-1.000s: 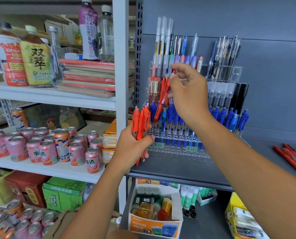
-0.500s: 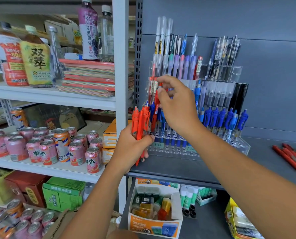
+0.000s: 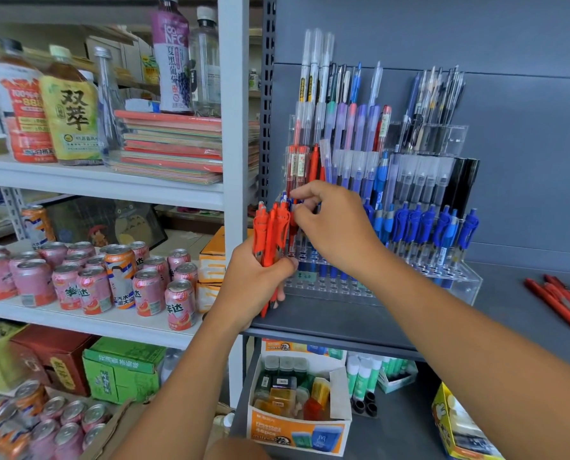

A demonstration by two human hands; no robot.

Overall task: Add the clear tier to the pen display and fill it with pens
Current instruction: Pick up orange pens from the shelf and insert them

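Left hand [image 3: 255,277] is gripping a bundle of red pens [image 3: 272,232], fingers wrapped tight round the barrels, clips pointing to 12 o'clock, tips poking out below the fist. It is sitting just left of frame centre, at the front left corner of the grey shelf [image 3: 343,322].

Right hand [image 3: 338,227] is reaching in from 5 o'clock, its fingers curled. Thumb and forefinger are coming together at the tops of the bundle. Cannot tell if they are already pinching a pen.

Pen display [image 3: 466,283], clear acrylic and stepped, is standing on the grey shelf at 2 o'clock from the left hand, against the back panel. Its front tier [image 3: 326,288] is showing rows of holes. Blue pens [image 3: 423,227] are filling it from the middle towards 3 o'clock, and its left end is hiding behind both hands. The higher tiers are holding frosted, purple, red and black pens.

Loose red pens [image 3: 569,303] are lying on the shelf at 3 o'clock, well apart from the display.

Pink cans [image 3: 77,287] are crowding the white shelf at 9 o'clock. Notebooks [image 3: 174,147] are lying stacked at 11 o'clock with bottles standing on them. A cardboard box [image 3: 298,429] is sitting below at 6 o'clock.
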